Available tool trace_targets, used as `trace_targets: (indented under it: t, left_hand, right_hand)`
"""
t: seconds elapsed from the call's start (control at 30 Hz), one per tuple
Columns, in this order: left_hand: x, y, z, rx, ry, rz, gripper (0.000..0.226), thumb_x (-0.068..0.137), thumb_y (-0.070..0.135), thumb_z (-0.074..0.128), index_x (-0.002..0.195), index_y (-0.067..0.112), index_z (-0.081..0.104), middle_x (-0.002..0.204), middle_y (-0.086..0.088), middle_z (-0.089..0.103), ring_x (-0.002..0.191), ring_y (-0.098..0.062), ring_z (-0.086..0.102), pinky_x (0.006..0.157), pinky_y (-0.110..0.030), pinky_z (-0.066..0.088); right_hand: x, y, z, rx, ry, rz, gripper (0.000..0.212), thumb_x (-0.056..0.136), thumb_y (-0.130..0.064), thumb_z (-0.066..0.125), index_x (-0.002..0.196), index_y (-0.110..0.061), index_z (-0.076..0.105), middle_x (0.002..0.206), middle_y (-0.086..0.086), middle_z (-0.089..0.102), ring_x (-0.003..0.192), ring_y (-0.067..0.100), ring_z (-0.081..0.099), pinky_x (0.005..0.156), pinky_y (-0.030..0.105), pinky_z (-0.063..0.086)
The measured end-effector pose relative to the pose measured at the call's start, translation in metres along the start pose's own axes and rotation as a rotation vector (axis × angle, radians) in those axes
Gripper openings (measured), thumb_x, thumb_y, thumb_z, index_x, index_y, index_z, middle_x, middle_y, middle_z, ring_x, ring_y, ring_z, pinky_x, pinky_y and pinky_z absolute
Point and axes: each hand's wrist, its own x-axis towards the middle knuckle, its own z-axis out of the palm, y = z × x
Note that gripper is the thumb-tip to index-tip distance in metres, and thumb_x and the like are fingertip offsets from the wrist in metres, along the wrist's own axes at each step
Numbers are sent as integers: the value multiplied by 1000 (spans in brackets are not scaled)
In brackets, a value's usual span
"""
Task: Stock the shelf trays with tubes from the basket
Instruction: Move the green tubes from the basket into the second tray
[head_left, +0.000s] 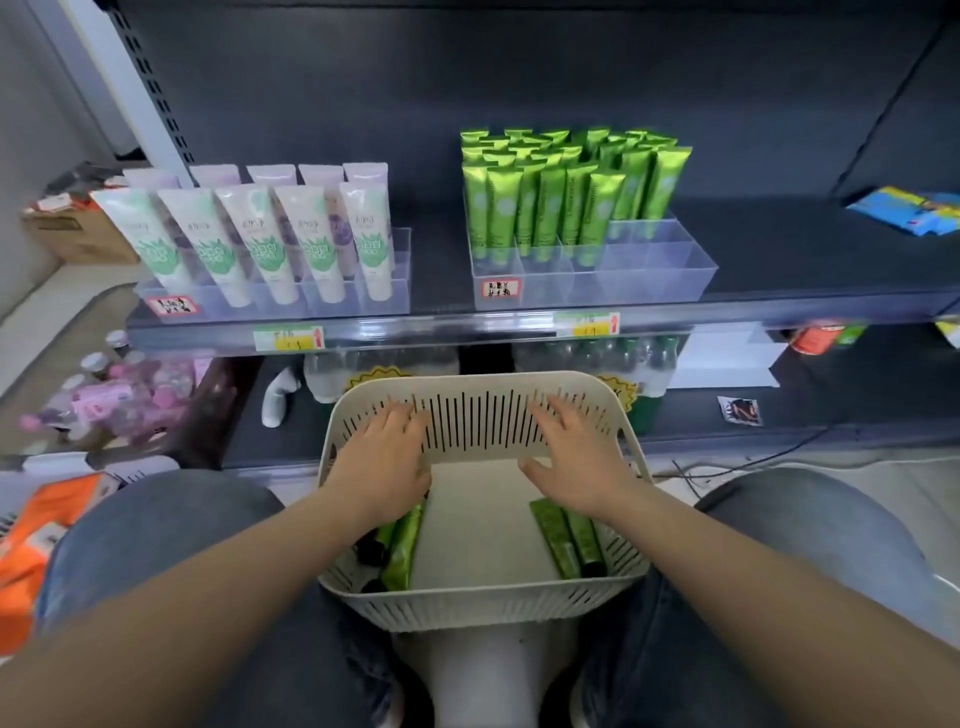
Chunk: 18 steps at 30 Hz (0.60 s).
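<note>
A cream slotted basket (483, 605) sits between my knees. A few green tubes lie inside it, some on the left (404, 551) and two on the right (566, 538). My left hand (387, 465) hovers flat over the left tubes with fingers straight, holding nothing. My right hand (574, 457) is spread over the right side of the basket, also empty. On the shelf above, a clear tray (649, 270) holds several upright green tubes (550, 202); its front and right compartments show no tubes. A second clear tray (400, 291) to the left holds white tubes (260, 239).
The shelf edge (467, 325) carries price tags. Bottles stand on the lower shelf behind the basket. A blue packet (906, 210) lies far right on the shelf. Pink bottles (119, 395) and orange packaging (36, 540) crowd the floor at left. A cable (753, 462) runs at right.
</note>
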Motion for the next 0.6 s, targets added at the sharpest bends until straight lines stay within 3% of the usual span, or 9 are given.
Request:
trace_targets:
  t: [0.13,0.33,0.6]
  left_hand:
    - [5,-8,18,-36,-45,-35,59,87,35,52,139,14,35,142,-6,39,132,-23,35,112,-36,29]
    - [19,-22,39,-88,-170,-79,49,84,28,56,130,17,43,130,-4,48,122,-22,45,104,-38,39]
    - [43,-27,78,13,-359,131,41,85,2,49,124,14,51,125,-4,50,113,-20,50,98,-33,44]
  right_hand:
    - [4,13,15,-19,-73,51,72,89,-45,52,148,-25,16,158,2,10,144,25,14,115,43,19]
    - [20,27,27,24,-231,129,65,86,-29,59,143,-17,31,145,6,33,130,25,35,108,37,32]
    - [41,44,49,-58,-427,158,58,87,-13,54,141,-11,33,142,12,35,131,30,34,107,40,32]
